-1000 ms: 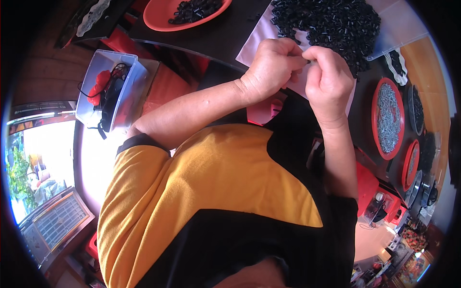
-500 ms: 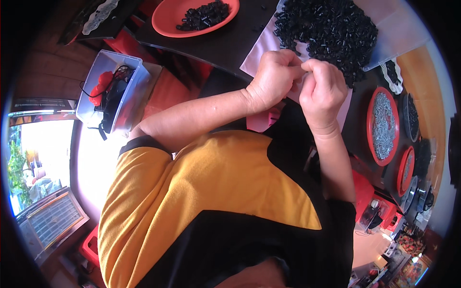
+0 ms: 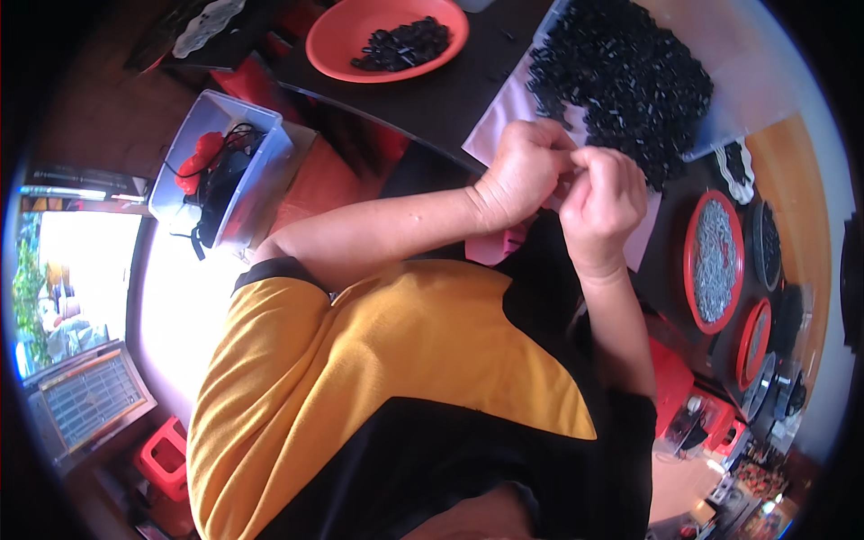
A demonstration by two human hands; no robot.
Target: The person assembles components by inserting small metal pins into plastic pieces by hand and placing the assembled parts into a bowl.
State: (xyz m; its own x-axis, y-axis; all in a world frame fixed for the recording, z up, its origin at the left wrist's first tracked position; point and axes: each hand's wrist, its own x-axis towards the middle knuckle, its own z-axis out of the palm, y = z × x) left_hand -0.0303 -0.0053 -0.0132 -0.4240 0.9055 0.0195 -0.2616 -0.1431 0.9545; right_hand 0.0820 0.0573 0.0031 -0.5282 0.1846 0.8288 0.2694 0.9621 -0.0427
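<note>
Two hands (image 3: 524, 175) (image 3: 601, 205) (fingertips together) near many black pieces (image 3: 630, 76).

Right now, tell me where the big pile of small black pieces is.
In the head view, the black pile lies at the upper right, just beyond the left hand and right hand.

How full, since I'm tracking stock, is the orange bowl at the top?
Partly filled: the orange bowl shows bare floor beside black pieces.

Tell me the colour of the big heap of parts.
The heap of parts is black, seen best in the head view.
</note>
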